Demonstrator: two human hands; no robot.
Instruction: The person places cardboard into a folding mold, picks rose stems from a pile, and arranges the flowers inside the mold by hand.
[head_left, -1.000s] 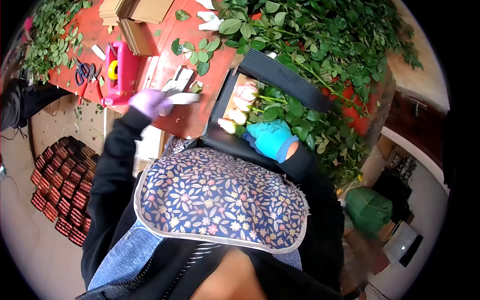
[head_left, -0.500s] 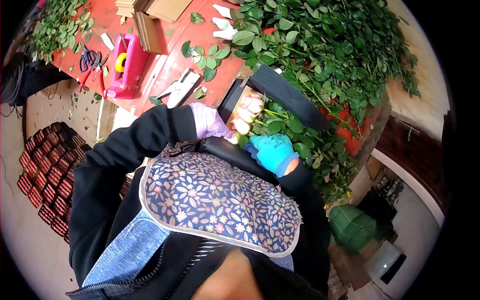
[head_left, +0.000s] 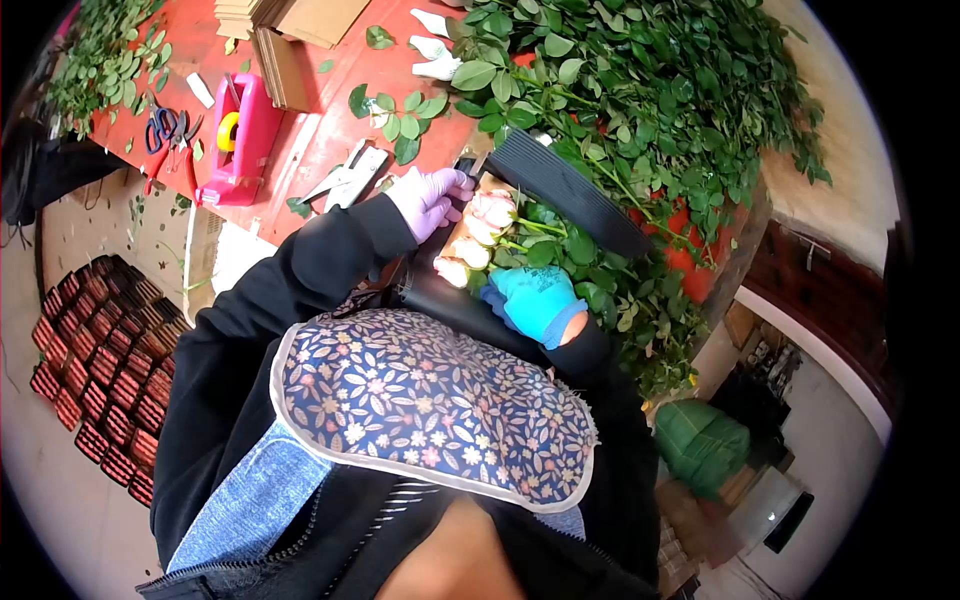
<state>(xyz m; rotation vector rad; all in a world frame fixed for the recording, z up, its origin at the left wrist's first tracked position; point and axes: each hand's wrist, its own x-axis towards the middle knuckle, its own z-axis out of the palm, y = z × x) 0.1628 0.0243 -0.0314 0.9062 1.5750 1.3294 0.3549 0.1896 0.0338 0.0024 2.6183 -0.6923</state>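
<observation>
Several pale pink roses (head_left: 480, 222) lie in a row on a brown cardboard sheet (head_left: 459, 238), inside a black holder with a ribbed side wall (head_left: 570, 195). My left hand (head_left: 432, 202), in a lilac glove, is at the cardboard's far left corner. Its fingers are bent together there, and what they pinch, if anything, is hidden. My right hand (head_left: 538, 300), in a turquoise glove, is closed around rose stems just below the nearest blooms. The gripped part of the stems is covered by the glove.
A big heap of leafy stems (head_left: 680, 90) covers the table's right side. Left of the holder lie a white stapler-like tool (head_left: 350, 178), a pink tape dispenser (head_left: 240, 150) and red-handled pruners (head_left: 178, 155). Folded cardboard (head_left: 280, 65) stands at the back.
My left hand has moved from the nearest bloom to the far left corner of the cardboard, uncovering the lower rose. My right hand stays by the stems. The view has shifted slightly.
</observation>
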